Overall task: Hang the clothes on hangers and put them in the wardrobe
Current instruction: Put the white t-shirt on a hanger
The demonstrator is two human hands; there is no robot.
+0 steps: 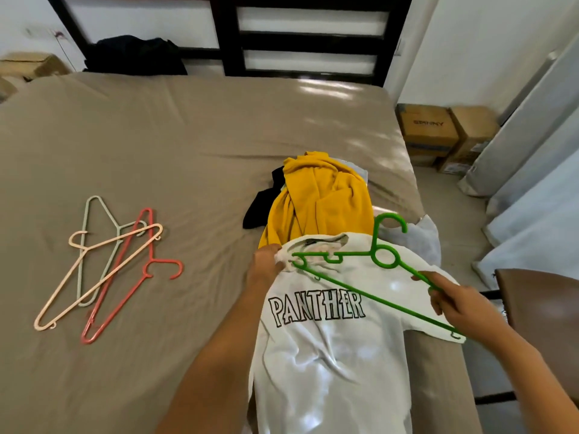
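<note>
A white T-shirt [329,346] printed PANTHER lies flat on the bed's near right part. My left hand [266,261] pinches the shirt at the left side of its collar. My right hand [454,305] holds a green hanger [383,256] by its right arm, just above the shirt's shoulders, with the hanger's left tip at the collar. Behind the shirt sits a pile with a yellow garment [322,198] and a black garment [261,205]. Three spare hangers, cream [103,270], red [125,274] and pale green [91,233], lie crossed on the bed at the left.
The bed has a taupe sheet [172,145] and a dark headboard frame [232,36]. Dark clothing [138,54] lies at the bed's far left. Cardboard boxes [438,136] stand on the floor at the right, next to pale wardrobe panels [532,145]. A brown surface [542,308] is at right.
</note>
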